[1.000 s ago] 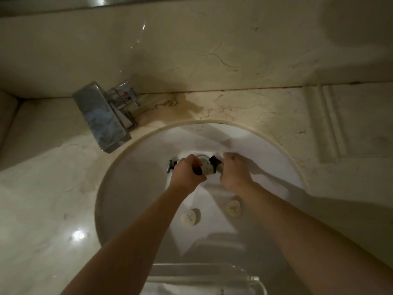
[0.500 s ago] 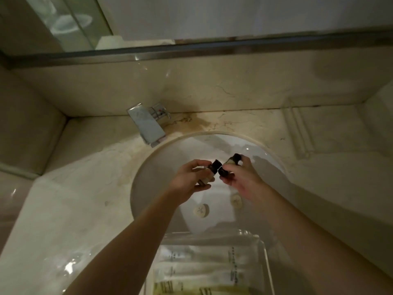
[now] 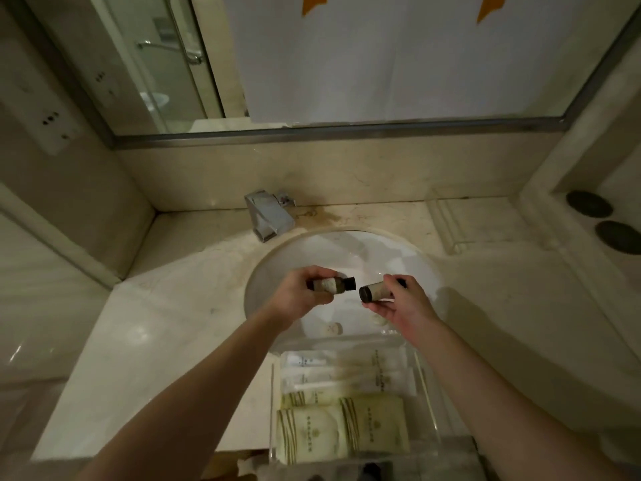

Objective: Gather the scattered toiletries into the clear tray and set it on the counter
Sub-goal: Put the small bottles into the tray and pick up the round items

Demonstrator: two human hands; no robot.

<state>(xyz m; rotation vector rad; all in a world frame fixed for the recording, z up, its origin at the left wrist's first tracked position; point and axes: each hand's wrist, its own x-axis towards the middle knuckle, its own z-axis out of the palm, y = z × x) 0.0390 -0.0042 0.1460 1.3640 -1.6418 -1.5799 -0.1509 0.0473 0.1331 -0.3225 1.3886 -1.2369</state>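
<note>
Left hand point(image 3: 298, 295): grips a small dark-capped bottle point(image 3: 334, 285) over the sink point(image 3: 277, 269).
Right hand point(image 3: 402, 303): grips a second small bottle point(image 3: 374, 291), caps nearly meeting.
Clear tray point(image 3: 430, 404): nearer than both hands, at the bench point(image 3: 145, 345) edge, holding packets point(image 3: 341, 428).

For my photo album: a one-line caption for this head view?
Each hand, left and right, holds a small bottle above the sink.

The cream marble counter point(image 3: 145, 328) looks polished and glossy, with a smooth white glazed basin point(image 3: 399, 262) set in it and a shiny angular chrome metal faucet point(image 3: 268, 216) at its 11 o'clock. At 6 o'clock, the clear glossy plastic tray point(image 3: 433, 404) holds matt paper-wrapped sachets point(image 3: 343, 432).
</note>
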